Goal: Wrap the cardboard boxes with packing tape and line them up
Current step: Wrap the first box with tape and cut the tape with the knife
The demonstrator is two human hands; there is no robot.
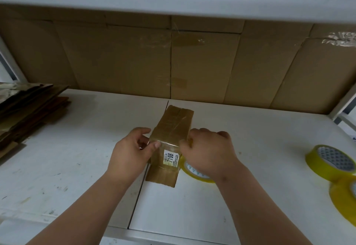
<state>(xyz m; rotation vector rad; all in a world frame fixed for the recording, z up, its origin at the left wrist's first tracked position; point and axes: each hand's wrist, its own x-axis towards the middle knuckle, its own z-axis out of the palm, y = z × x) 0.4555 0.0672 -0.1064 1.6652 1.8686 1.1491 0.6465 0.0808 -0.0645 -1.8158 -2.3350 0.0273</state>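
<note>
Small cardboard box [169, 140] sits centre frame on the white table [250, 148], long axis running away from the camera, near end w/ a white label [170, 158] reading 7108. Glossy tape already lies over its top face and down the near end; bottom flap sticks out toward the camera.

Left hand [131, 152] grips the box's left near corner, thumb on the top edge, fingers curled round the side. Right hand [208, 148] is curled at the box's right edge and seems to hold a yellow tape roll [194, 171] that pokes out below the palm, just beside the box; fingers are hidden behind the hand, so exact grip can't be told.

Risks, as I judge them:
- Tape pulled at an angle → wrinkles or misses the seam, since the roll sits low and off to the side.
- Left hold is on one corner only; a hard tug could spin or slide the box on the smooth top.
- Loose near flap may get taped down crooked.
- Tape could stick to the fingers or to itself.

Further out: two more yellow rolls [331, 162] at right edge of frame, well apart from the box; flattened cardboard stack [28, 109] at left edge; big cartons [173, 61] along the back, upper half of frame.
</note>
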